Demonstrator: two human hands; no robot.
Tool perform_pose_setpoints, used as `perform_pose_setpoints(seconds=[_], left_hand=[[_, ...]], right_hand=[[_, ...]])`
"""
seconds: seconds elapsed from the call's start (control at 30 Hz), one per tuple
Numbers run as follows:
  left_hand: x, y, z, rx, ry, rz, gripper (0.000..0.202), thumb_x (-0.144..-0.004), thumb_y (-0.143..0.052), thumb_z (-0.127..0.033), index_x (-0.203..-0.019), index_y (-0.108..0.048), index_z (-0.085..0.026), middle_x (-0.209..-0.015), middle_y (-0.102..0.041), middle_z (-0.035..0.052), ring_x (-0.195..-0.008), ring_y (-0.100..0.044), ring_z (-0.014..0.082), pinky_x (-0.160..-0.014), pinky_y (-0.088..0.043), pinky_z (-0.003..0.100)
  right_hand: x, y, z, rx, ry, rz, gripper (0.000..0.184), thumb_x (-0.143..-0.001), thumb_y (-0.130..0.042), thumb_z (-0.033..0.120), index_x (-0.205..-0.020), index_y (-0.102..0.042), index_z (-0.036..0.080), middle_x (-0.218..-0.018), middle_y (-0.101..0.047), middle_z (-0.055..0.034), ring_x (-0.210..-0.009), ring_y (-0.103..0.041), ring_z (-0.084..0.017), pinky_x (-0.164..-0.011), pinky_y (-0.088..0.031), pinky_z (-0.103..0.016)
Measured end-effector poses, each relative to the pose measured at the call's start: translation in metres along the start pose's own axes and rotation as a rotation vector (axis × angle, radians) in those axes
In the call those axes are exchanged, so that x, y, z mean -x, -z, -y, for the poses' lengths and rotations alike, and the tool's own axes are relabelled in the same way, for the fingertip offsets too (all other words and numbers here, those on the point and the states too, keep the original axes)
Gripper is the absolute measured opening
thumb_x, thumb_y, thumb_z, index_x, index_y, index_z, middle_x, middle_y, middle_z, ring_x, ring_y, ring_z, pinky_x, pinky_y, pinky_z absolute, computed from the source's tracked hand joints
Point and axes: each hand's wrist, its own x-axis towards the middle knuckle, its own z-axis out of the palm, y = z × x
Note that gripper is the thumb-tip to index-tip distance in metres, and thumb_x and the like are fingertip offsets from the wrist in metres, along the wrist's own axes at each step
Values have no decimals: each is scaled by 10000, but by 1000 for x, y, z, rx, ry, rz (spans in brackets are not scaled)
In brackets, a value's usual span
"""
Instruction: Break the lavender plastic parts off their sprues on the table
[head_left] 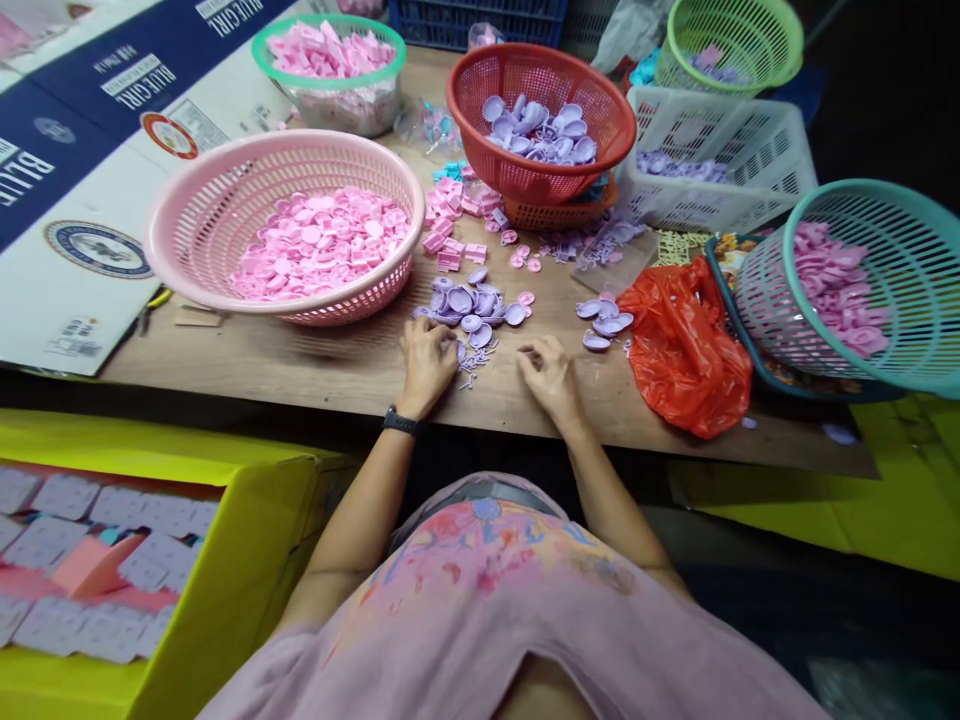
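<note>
My left hand (429,362), with a dark band on its wrist, is at the left edge of a pile of purple oval plastic pieces (480,303). Its fingers are curled together, and whatever they grip is hidden. Beside its fingertips on the table lie tiny purple sticks (472,366). To the right, my right hand (552,380) rests low over the table with thumb and fingers drawn into a pinch; anything in it is too small to make out. A smaller group of purple oval pieces (604,322) lies beyond that hand.
A pink basket (187,255) of pink pieces stands left, a red basket (480,150) of purple pieces behind. A red plastic bag (686,350) and a tilted teal basket (911,260) are at right. Pink blocks (448,225) lie mid-table; a yellow box (277,500) stands lower left.
</note>
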Motion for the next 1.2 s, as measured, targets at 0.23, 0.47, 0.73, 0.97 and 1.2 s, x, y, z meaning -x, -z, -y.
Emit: perform_pose_setpoints(seconds=[0.23, 0.47, 0.73, 0.97, 1.2], left_hand=[[7, 12, -5, 251, 72, -125, 78, -830, -631, -212, -789, -694, -193, -774, -671, 25, -658, -576, 154, -694, -461, 294], [15, 14, -2, 775, 371, -40, 229, -745, -761, -373, -804, -665, -173, -667, -679, 9, -512, -602, 123, -502, -481, 240], [19, 14, -13, 942, 452, 12, 350, -664, -828, -370, -885, -704, -129, -746, -726, 30, -534, -667, 138, -494, -548, 235], [25, 8, -27, 956, 458, 81, 310, -671, -821, -385, -821, -715, -135, -699, -716, 30, -523, -645, 130, -492, -540, 229], [26, 10, -35, 990, 461, 158, 305, -677, -819, -402, -788, -741, -129, -683, -714, 28, -522, -609, 107, -503, -518, 212]], right_hand=[[-1, -39, 36, 19, 158, 149, 88, -924, -605, 171, -928, -680, 216, -958, -632, -75, -969, -588, -244, -910, -501, -374], [-6, -32, 33, -11, 109, 163, 112, -931, -540, 179, -895, -645, 194, -904, -660, -74, -855, -615, -216, -827, -507, -338], [5, -16, 27, -431, -182, -1, 71, -836, -673, 273, -843, -673, 202, -792, -735, -11, -698, -721, -163, -704, -580, -270], [4, -14, 38, -653, -203, -106, 178, -839, -716, 384, -883, -674, 217, -850, -750, -14, -778, -747, -166, -752, -614, -275], [2, -23, 36, -887, -278, -72, 267, -814, -736, 436, -864, -594, 215, -796, -748, 1, -669, -723, -134, -679, -620, -261]])
